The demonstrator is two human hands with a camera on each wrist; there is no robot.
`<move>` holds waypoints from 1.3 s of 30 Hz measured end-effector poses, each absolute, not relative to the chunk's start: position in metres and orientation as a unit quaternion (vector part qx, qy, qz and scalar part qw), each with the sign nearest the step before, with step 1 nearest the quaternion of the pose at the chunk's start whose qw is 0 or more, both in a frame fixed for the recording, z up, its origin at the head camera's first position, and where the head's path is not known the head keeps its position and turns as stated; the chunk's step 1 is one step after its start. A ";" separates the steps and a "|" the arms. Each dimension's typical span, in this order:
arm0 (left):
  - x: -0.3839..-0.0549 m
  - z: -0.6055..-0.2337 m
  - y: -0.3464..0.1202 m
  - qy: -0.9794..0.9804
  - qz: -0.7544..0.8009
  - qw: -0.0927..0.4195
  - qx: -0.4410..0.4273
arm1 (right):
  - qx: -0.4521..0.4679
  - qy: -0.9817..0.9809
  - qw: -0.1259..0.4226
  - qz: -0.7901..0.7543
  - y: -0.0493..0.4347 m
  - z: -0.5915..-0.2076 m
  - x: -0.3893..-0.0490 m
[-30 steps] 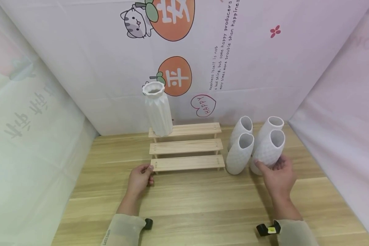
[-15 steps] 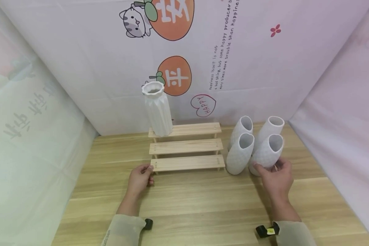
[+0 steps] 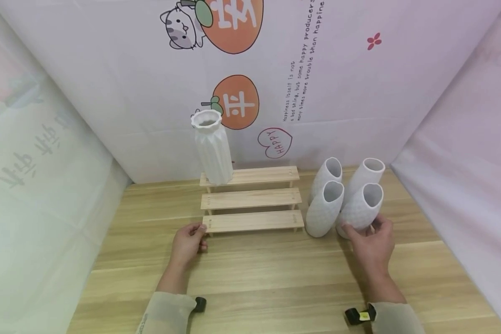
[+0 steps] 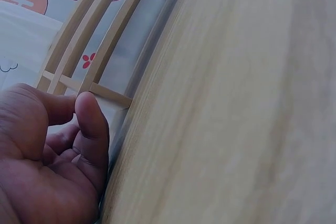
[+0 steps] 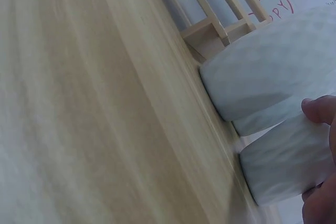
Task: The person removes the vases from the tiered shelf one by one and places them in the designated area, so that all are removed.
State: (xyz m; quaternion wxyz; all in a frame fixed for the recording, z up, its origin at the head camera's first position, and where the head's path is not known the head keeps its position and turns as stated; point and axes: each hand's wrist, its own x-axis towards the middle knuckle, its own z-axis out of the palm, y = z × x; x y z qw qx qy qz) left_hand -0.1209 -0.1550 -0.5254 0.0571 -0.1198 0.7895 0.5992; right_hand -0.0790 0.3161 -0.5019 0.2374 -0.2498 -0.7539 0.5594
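Observation:
My left hand pinches the left end of the lowest step of a three-tier wooden stand between thumb and index finger. In the left wrist view the fingertips meet at the corner of the stand's slat. My right hand grips the lower part of a white textured vase, front right in a cluster of similar vases; its thumb shows on the near side. That vase's base is on or very near the wooden table in the right wrist view. A second white vase stands just left of it.
Behind these stand two more white vases. A taller fluted white vase is on the left end of the top step. Printed white cloth hangs at the back and sides of the wooden table.
The right hand has moved slightly down and left with the front right vase, whose mouth now sits lower. My left hand stays at the stand's corner.

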 end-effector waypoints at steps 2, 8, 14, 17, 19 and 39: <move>-0.121 -0.526 -0.156 0.789 0.600 0.057 -0.119 | -0.248 -0.753 0.240 0.560 0.316 -0.502 -0.079; -0.121 -0.526 -0.157 0.792 0.596 0.060 -0.120 | -0.246 -0.750 0.230 0.570 0.315 -0.501 -0.078; -0.122 -0.525 -0.156 0.793 0.595 0.064 -0.117 | -0.253 -0.758 0.211 0.563 0.317 -0.500 -0.076; -0.123 -0.525 -0.155 0.792 0.596 0.065 -0.116 | -0.254 -0.766 0.203 0.555 0.320 -0.501 -0.074; -0.124 -0.526 -0.155 0.791 0.597 0.066 -0.116 | -0.253 -0.771 0.202 0.548 0.321 -0.501 -0.073; -0.121 -0.523 -0.158 0.791 0.597 0.060 -0.118 | -0.159 -0.747 0.362 0.535 0.316 -0.428 -0.076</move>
